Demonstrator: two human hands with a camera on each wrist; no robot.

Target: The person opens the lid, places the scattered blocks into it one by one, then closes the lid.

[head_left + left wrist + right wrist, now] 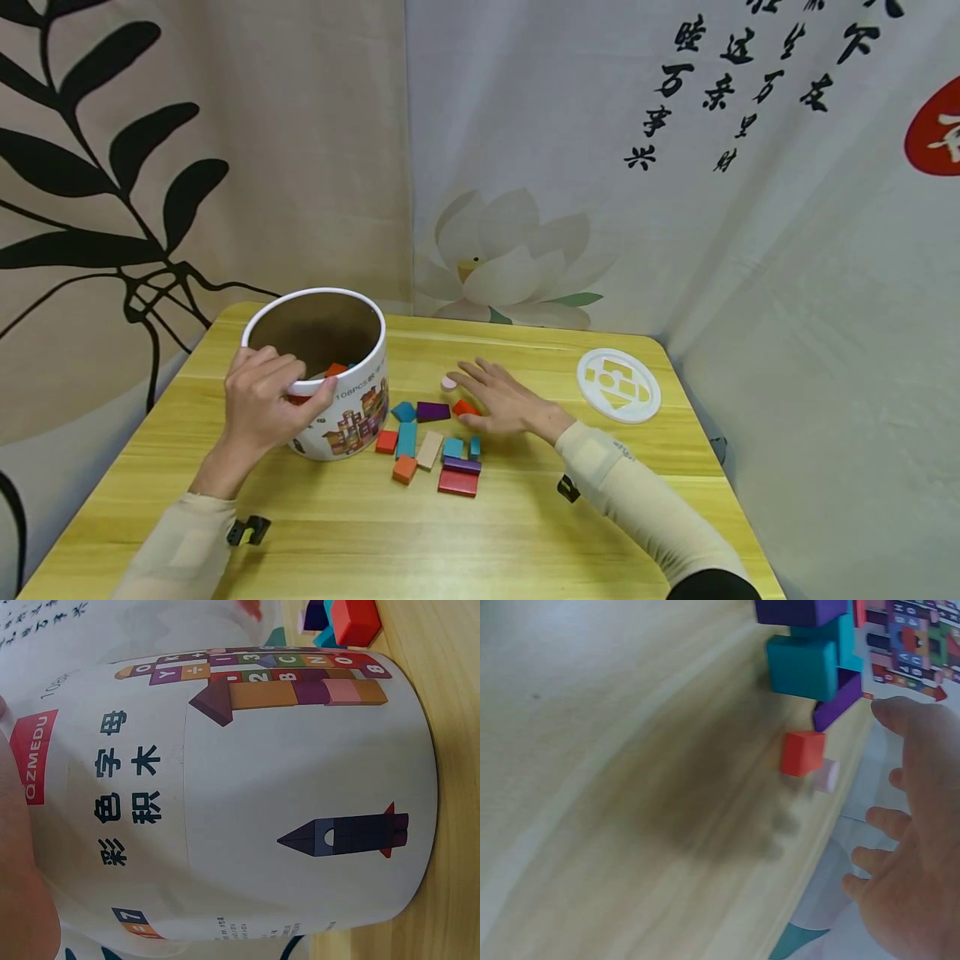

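My left hand (262, 404) grips the near rim of a white printed bucket (341, 417), fingers over the edge and thumb along the outside. A few blocks, one of them an orange-red block (335, 369), show inside; the rest of the inside is hidden. Several coloured wooden blocks lie to the right of the bucket, among them a purple block (432, 412), a tan block (430, 450) and a dark red block (457, 483). My right hand (502, 400) is spread above the table with nothing in it, close to a red block (802, 754) and a pale pink round block (827, 775).
A white lid with cut-out shapes (618, 385) lies at the table's right rear. Behind the wooden table (337, 533) hangs a printed cloth (525, 125) with a flower and writing. Dark plant leaves (82, 248) are printed at the left.
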